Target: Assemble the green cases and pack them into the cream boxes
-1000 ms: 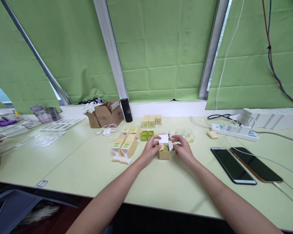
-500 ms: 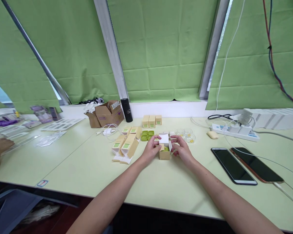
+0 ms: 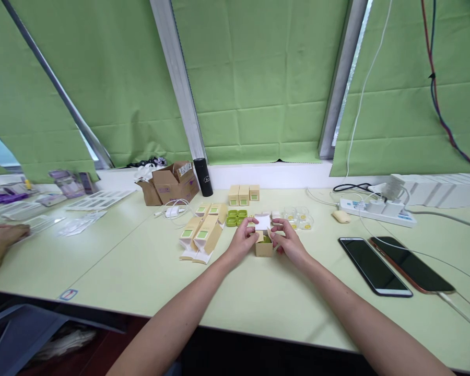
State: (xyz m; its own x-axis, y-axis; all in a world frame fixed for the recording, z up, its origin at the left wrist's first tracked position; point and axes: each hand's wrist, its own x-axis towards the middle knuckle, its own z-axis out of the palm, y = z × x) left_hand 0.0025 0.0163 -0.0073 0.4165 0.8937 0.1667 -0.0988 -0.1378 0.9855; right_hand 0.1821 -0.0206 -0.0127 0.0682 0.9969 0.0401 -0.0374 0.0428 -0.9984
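A small tan cardboard box (image 3: 263,250) stands on the table between my hands, its lid raised at the back with the white inside showing. Something green sits inside it, partly covered by the side flaps. My left hand (image 3: 242,242) grips the box's left side, with thumb and fingers at the left flap. On the other side my right hand (image 3: 289,242) has its fingers closed at the right flap, which leans inward. Just behind lie several green cups (image 3: 236,218) and several clear round containers (image 3: 298,218) with yellow bits in them.
Flattened tan cartons (image 3: 203,232) lie left of my hands; small closed boxes (image 3: 244,195) stand at the back. Further left are a brown carton (image 3: 176,183) and a black bottle (image 3: 203,177). Two phones (image 3: 376,267) and a power strip (image 3: 378,211) are right. Another person's hand (image 3: 6,237) shows far left.
My right hand has shifted slightly left, and the box's right flap has tilted inward over the opening. My left hand stays put. The other person's hand has moved a little to the right.
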